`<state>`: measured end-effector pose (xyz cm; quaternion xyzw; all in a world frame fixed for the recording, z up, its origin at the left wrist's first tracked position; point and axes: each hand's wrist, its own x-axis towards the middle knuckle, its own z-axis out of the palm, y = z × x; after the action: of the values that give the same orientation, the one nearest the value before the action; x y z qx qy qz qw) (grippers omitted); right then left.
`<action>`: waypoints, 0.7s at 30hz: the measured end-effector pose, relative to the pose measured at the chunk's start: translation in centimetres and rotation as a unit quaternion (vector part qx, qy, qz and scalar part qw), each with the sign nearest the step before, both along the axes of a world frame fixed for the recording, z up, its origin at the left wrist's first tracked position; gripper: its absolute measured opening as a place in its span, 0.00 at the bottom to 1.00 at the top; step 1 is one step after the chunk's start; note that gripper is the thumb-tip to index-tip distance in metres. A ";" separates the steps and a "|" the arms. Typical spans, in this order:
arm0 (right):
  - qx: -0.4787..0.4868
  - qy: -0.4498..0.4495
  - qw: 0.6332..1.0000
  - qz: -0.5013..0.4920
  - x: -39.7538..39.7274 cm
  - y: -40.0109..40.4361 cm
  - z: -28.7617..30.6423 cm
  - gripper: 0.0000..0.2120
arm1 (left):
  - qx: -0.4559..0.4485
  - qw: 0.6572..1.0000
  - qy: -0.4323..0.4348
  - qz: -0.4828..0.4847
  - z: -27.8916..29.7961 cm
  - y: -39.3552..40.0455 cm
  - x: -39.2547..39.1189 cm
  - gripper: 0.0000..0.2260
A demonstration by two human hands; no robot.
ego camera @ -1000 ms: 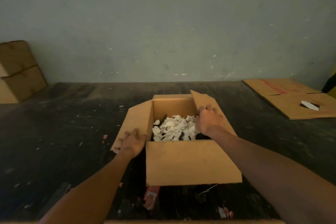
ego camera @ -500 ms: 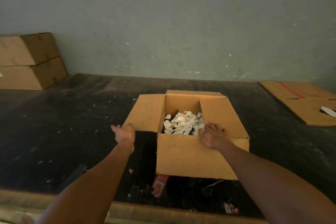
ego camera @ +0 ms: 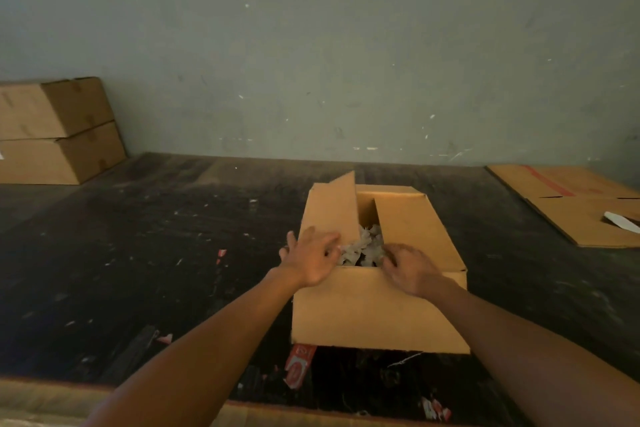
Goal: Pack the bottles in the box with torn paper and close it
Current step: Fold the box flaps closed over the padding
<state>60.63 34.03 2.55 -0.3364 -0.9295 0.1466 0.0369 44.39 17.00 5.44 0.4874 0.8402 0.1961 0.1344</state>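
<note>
— Behind the work I saw a grey-green wall and a dark, scratched table. How far was the packing?

— I judged it near the end. The box stood at the centre of the frame, a little to the right, and torn paper filled the gap that was not yet covered. I could see no bottles; if they were inside, the paper hid them. The right flap lay almost flat. The left flap was only half down, tilted over the opening.

— And the hands?

— My left hand pressed on the left flap with straight, spread fingers. My right hand rested at the near edge of the right flap; its fingers were bent, but I could not tell if they pinched the cardboard.

— Any writing?

— A red label scrap lay below the box, and the flat cardboard at the right edge had a red stripe. Nothing was readable. Two stacked cartons at the left showed no print.
</note>
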 end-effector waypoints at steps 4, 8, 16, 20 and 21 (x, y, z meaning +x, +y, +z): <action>0.091 -0.005 0.994 0.058 4.1 1.8 1.6 0.17 | -0.094 0.996 0.006 -0.007 -2.2 0.1 0.1 0.22; 0.176 -0.095 0.975 0.100 8.5 3.8 2.0 0.29 | -0.098 0.995 0.032 -0.006 -3.0 0.1 -0.1 0.21; 0.196 -0.162 0.964 0.083 12.1 4.4 -1.1 0.52 | -0.077 0.997 0.022 -0.015 -3.6 -0.1 -0.9 0.20; 0.163 -0.140 0.971 0.102 13.2 5.7 -1.3 0.43 | -0.049 0.997 -0.061 -0.011 -2.8 -0.6 -1.4 0.20; 0.158 -0.138 0.972 0.110 13.8 6.1 -1.1 0.40 | -0.041 0.994 -0.099 -0.006 -2.2 -0.6 -1.6 0.21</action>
<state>74.45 40.12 1.41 -0.2392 -0.9683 -0.0469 -0.0554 42.80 16.39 3.20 0.4648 0.8270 0.2080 0.2384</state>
